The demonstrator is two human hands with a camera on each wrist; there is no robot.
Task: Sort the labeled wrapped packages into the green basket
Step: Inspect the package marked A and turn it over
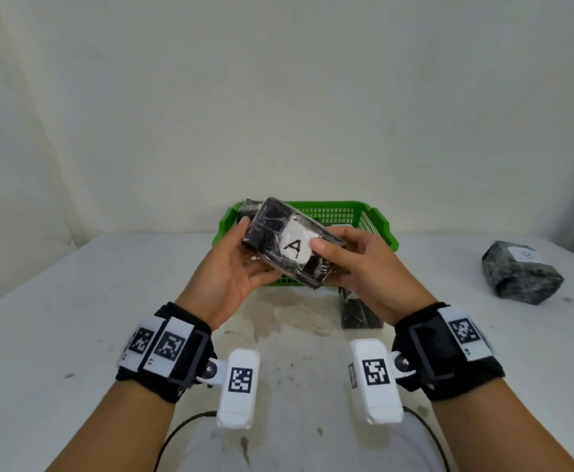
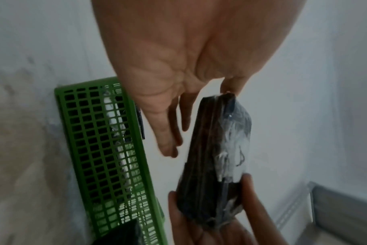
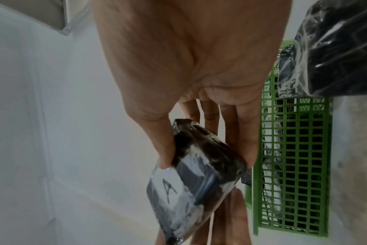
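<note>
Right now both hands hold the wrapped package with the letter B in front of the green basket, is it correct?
Not quite. The package held by the left hand and the right hand in front of the green basket carries the letter A, not B. The head view shows it clearly.

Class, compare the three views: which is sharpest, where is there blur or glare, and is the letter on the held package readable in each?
Head view: evenly lit, sharpest, the A on the held package clear. Left wrist view: dim and soft, film glare, letter edge-on, unreadable. Right wrist view: A readable, glare on the near package, green basket soft.
</note>
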